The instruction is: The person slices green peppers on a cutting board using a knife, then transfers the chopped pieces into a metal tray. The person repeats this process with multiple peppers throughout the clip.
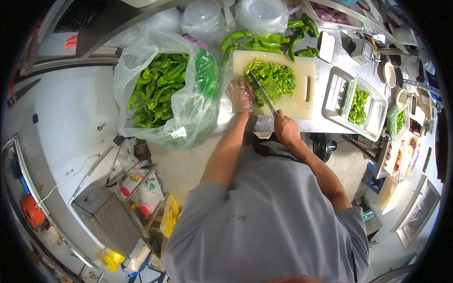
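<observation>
My right hand (286, 128) grips the handle of a kitchen knife (263, 92), its blade slanting up and left across the cutting board (304, 109). Under and beside the blade lies a heap of chopped green peppers (277, 78). My left hand (242, 95), in a clear plastic glove, rests at the board's left edge, against the left side of the heap. Its fingers are bent, and whether they hold a piece of pepper is hidden. Whole green peppers (265, 43) lie behind the board.
Left of the board sits an open plastic bag (166, 132) full of whole green peppers (161, 85). To the right, a white basket (376, 120) holds cut peppers (359, 106). A phone (326, 46) lies behind the board's right corner, near a tray of sliced red onion (331, 14).
</observation>
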Available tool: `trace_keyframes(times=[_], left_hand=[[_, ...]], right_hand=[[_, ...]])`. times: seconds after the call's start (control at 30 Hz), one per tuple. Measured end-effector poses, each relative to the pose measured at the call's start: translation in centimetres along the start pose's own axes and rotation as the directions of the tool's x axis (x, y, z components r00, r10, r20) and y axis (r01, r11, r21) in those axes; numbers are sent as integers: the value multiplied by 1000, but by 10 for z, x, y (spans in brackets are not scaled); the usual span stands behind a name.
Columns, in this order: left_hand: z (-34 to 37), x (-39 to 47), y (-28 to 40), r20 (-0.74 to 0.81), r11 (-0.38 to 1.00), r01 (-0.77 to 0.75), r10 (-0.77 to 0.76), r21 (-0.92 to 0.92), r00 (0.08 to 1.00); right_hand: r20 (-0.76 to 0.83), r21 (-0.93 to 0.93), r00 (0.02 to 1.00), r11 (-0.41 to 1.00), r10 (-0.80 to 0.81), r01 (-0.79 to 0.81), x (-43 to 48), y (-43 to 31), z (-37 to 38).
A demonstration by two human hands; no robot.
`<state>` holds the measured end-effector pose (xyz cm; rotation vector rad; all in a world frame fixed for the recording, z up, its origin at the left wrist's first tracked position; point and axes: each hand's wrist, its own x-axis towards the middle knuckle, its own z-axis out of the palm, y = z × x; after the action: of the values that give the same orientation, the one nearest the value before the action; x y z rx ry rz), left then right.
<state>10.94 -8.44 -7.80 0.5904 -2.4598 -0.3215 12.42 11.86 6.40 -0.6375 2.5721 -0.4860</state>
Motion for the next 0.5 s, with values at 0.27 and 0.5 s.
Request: trace_keyframes(times=[0.27, 0.5], left_hand=[[-11, 7, 3, 192, 995, 50, -33, -84, 981], [-2, 4, -3, 196, 999, -35, 33, 11, 980]], right_hand=[[19, -31, 999, 998, -50, 50, 9, 2, -1], [20, 58, 997, 996, -73, 72, 29, 17, 12]])
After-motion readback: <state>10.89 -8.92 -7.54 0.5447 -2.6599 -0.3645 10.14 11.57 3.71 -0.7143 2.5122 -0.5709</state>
